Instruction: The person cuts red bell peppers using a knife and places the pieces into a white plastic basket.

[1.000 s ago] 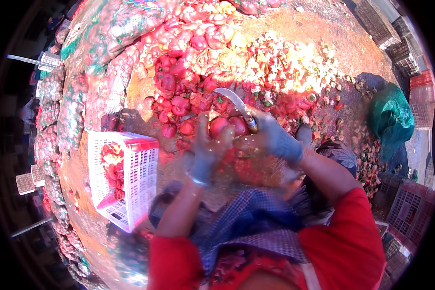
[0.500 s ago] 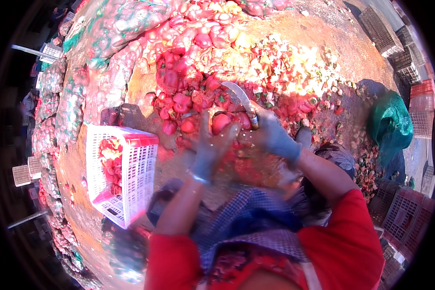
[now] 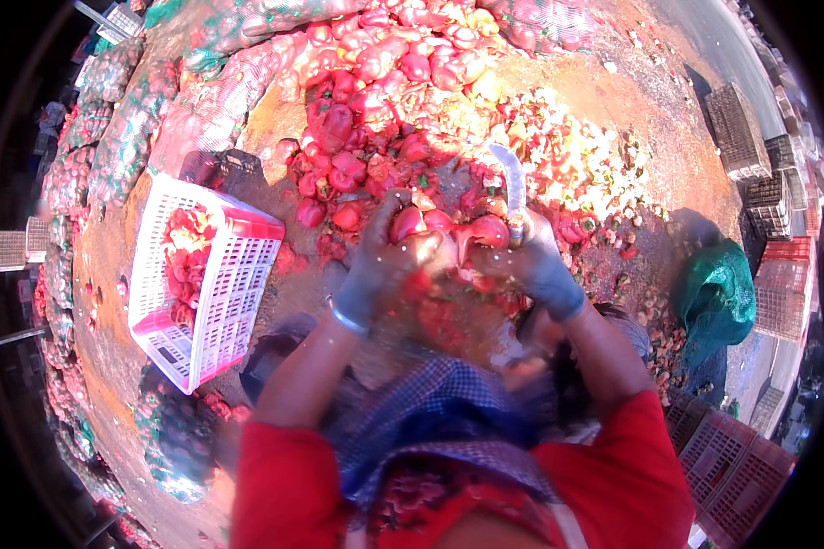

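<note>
Between my hands a red bell pepper (image 3: 489,231) is split apart, its pale inner flesh showing in the middle. My left hand (image 3: 372,265), in a grey-blue glove, is closed round the left part of the pepper. The gloved right hand (image 3: 542,267) grips a curved knife (image 3: 513,178) with the blade pointing up and away, and its fingers also hold the pepper's right part. Just beyond my hands lies a heap of red peppers (image 3: 337,123). To its right spreads a pile of pale cut cores and stems (image 3: 572,151).
At the left stands a white and pink plastic crate (image 3: 238,274) with cut red pepper pieces (image 3: 188,252) inside. Net sacks of peppers (image 3: 220,114) line the far left. On the right are a green net bag (image 3: 719,297) and stacked crates (image 3: 740,133).
The pepper has been pulled open between my hands, which have moved apart. The knife has swung more upright. The whole view has shifted, with the crate appearing further left.
</note>
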A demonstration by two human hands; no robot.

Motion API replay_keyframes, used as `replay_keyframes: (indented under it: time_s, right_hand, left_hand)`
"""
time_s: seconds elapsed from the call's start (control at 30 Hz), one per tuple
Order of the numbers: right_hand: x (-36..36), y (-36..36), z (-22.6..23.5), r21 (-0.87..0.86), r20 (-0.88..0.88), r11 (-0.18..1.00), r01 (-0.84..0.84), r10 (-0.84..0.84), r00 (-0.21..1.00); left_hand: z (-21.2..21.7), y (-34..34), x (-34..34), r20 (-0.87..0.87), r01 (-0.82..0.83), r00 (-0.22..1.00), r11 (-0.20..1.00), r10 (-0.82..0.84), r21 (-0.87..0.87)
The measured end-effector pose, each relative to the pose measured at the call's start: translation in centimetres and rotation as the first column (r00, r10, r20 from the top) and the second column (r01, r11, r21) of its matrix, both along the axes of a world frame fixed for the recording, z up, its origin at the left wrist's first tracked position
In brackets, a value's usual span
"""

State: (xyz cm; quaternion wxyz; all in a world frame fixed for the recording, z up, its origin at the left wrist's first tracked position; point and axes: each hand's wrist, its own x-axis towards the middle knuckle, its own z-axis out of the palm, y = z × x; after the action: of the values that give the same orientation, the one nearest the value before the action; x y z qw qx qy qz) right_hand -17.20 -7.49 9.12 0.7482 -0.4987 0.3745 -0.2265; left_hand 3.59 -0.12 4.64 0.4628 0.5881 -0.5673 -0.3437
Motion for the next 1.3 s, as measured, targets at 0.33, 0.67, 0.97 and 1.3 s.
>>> replay_keyframes:
  time_s: [0.33,0.67,0.97,1.3]
  right_hand:
    - [6.6,3.6,-0.5,-0.522,-0.05,0.825,0.216,-0.282,0.958]
    - [9.3,-2.8,-0.1,-0.782,-0.079,0.621,0.059,-0.193,0.978]
    - [10.6,-1.1,-0.3,-0.774,-0.077,0.634,0.003,-0.098,0.992]
    - [10.6,0.7,0.2,-0.912,-0.309,0.331,-0.243,-0.163,0.937]
  left_hand:
    - [0.1,0.3,4.0,-0.797,-0.306,0.317,0.85,0.515,0.428]
    - [-6.4,2.4,8.2,-0.699,-0.182,0.687,0.978,0.199,0.1]
    - [0.2,3.4,6.8,-0.204,0.155,0.965,0.986,-0.165,-0.067]
    - [-2.8,3.8,4.0,-0.048,0.103,0.993,0.994,-0.105,-0.045]
